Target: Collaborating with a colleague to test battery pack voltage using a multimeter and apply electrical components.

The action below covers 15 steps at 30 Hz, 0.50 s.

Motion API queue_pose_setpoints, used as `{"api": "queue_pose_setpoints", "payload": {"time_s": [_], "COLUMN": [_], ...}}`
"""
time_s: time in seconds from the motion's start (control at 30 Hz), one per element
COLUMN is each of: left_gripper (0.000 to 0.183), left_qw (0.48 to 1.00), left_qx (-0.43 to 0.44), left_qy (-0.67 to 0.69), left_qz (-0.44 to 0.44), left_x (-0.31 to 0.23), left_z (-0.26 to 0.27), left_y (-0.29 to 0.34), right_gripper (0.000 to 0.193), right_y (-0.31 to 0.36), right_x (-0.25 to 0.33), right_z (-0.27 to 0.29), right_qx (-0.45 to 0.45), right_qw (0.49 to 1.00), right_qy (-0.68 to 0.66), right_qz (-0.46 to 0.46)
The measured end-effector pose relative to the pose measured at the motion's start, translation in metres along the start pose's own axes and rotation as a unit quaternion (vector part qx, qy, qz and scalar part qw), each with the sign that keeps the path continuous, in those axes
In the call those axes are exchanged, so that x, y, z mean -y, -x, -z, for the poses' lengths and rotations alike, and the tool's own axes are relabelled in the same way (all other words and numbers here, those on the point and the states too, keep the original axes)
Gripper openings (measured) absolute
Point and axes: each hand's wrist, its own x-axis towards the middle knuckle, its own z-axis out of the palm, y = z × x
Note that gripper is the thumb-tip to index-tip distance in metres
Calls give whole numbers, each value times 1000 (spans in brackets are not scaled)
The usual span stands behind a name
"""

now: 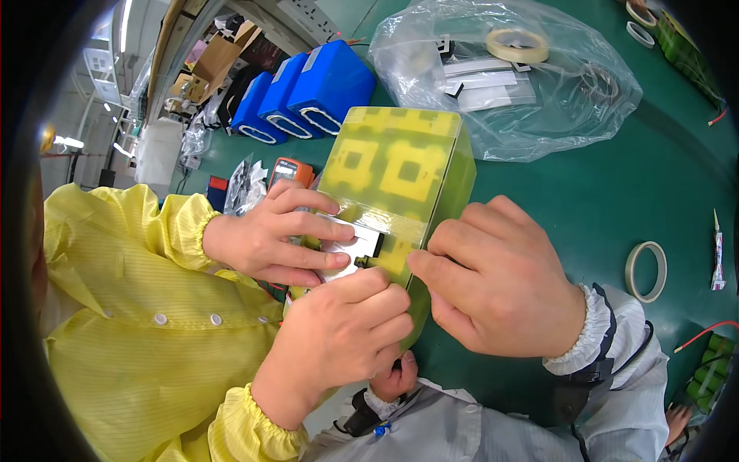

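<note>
A box-shaped pack with yellow-green panels (362, 162), wrapped in clear film, stands in front of me. Just off its right edge is my right hand (500, 285), its fingers curled in and thumb pressed to index; what they hold, if anything, is hidden. Low in the middle, my left hand (396, 377) is curled beside the pack's near end, partly covered by a co-worker's hand. The co-worker, in yellow sleeves, lays one hand (281, 235) over a white plate with a black edge (339, 242) on the pack. Their other hand (342, 331) pinches near a small black piece (361, 262).
Blue packs (331, 85) stand at the back left, near an orange-and-grey meter (289, 171). A clear plastic bag (570, 108) with a tape roll (517, 46) lies at the back. To the right are another tape roll (646, 272), a small tube (718, 254) and green cells (708, 373).
</note>
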Motion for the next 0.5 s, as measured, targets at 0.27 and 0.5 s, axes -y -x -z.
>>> {"api": "queue_pose_setpoints", "payload": {"time_s": [0.27,0.5], "left_gripper": [17,20], "left_qw": [989,975], "left_qx": [89,119], "left_qy": [-119,-186], "left_qz": [-22,26], "left_x": [-4,-26], "left_z": [11,6], "left_y": [-9,-8], "right_gripper": [33,33], "right_y": [1,1], "right_x": [1,-1], "right_z": [-2,-4], "right_qx": [25,23], "right_qw": [1000,1000], "right_qy": [9,14], "right_qz": [-5,-6]}}
